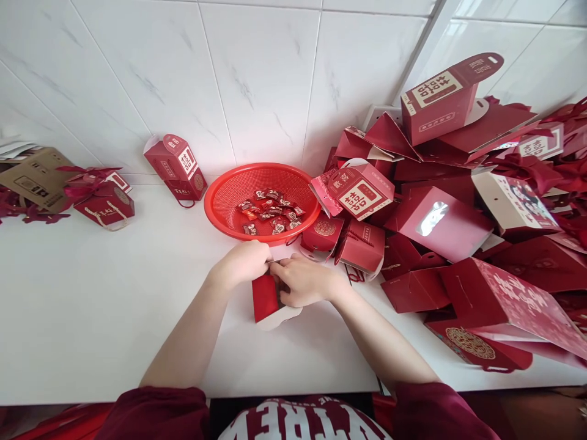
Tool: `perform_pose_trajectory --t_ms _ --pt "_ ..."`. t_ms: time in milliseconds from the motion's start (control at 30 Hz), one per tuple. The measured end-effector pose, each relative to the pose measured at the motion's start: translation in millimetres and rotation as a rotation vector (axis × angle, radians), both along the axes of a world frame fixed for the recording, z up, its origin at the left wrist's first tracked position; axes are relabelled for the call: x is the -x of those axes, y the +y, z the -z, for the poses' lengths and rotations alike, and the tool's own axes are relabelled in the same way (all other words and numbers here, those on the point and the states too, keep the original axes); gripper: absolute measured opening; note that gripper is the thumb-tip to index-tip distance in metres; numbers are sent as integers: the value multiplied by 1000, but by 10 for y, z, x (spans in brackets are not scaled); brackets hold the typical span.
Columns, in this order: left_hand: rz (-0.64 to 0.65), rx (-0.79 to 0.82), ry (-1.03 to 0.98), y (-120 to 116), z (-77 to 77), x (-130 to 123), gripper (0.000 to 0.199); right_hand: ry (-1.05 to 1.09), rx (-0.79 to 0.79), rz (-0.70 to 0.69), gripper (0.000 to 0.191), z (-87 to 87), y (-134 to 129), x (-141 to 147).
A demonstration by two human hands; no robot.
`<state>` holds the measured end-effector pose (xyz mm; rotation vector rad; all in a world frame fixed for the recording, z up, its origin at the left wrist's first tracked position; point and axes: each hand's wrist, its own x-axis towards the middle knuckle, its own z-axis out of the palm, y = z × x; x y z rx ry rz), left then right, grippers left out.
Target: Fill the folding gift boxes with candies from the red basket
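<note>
A small red paper gift box lies on the white table in front of me, its pale rounded flap pointing toward my body. My left hand is closed at the box's far left edge, its fingertips partly hidden. From the right, my right hand reaches over the box with curled fingers gripping its far side; what lies under them is hidden. Just beyond both hands stands a red plastic basket with several wrapped candies on its bottom.
Many red gift boxes are heaped along the right side. At the back left stand an upright red box and a ribboned box, near a brown cardboard box. A white tiled wall bounds the table.
</note>
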<state>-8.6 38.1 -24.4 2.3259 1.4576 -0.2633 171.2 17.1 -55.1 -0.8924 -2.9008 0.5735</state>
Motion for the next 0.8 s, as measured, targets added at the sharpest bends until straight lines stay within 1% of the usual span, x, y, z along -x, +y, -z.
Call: perform_pose_trajectory --t_ms 100,233,300,400,467,500,567,633,667,700,733,800 --pt "15 20 -5 4 2 14 19 28 -12 -29 14 35 3 11" --pt "-14 27 3 -3 -15 21 19 92 -17 -27 13 53 24 6" --pt "-49 33 -28 0 -19 28 16 183 25 -39 10 15 51 -7" --pt "-105 24 -94 6 -19 38 14 381 83 -78 9 -92 90 -55" --pt "-130 6 -95 7 -14 42 15 451 76 -73 6 -164 96 -112" --pt "-137 4 -83 6 -11 45 18 452 46 -42 6 -193 90 -147" --pt "-132 12 -59 4 -3 52 23 388 -68 110 11 -231 60 -217" --pt "-116 19 -51 2 6 59 24 253 -179 320 15 -247 16 -266" --pt "-107 18 -51 1 10 61 23 160 -201 415 16 -249 -6 -274" --pt "-98 15 -55 -1 14 60 22 52 -194 479 21 -247 -26 -268" --pt "-88 12 -65 -4 20 57 20 -65 -160 508 28 -241 -41 -247" --pt "-71 7 -99 -12 35 40 18 -261 -63 501 42 -219 -58 -173"
